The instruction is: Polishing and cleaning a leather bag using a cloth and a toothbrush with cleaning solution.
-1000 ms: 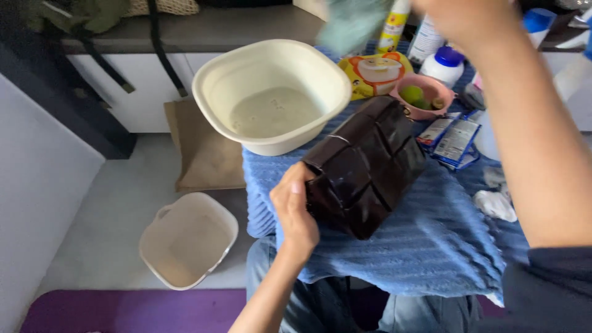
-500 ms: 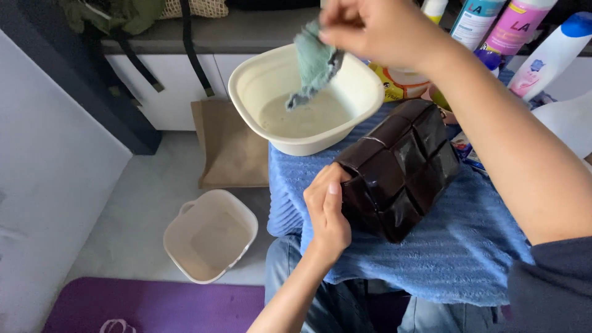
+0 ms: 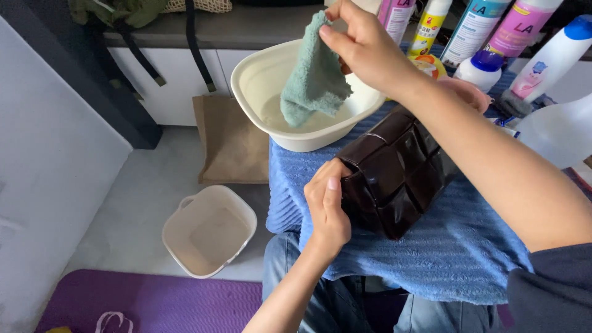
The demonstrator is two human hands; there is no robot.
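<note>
Up top, a wide cream plastic basin (image 3: 259, 92) holding a shallow pool of cloudy water, sitting on the far end of a ribbed blue towel (image 3: 431, 246). Dangling right over that water, a teal terry washcloth (image 3: 314, 74), pinched at its upper edge between thumb and fingertips of the right hand (image 3: 364, 49), fingers closed tight on the fabric, lower corner drooping down inside the basin walls; touching the water or just clear of it, cannot tell. Down on the floor, well below and left of the left-hand fingers, a smaller cream tub with handles (image 3: 209, 231), nothing visible inside beyond a bare bottom. Beside it, a purple mat (image 3: 154, 305), and further up a brown paper bag (image 3: 231, 145) leaning against white cabinets.

Behind the right wrist, a row of spray and squeeze bottles (image 3: 481, 31), pink, white, yellow and teal, upright, with a large white bottle with a blue cap (image 3: 549, 61) off to the side.

Centre stage: a glossy dark-brown quilted leather bag (image 3: 394, 179), padded woven squares catching the light, lying tilted on the blue towel just beside the basin. Left hand (image 3: 327, 206) curled against its near end, fingers wrapped onto the leather, thumb pressed flat on the edge, steadying it.
</note>
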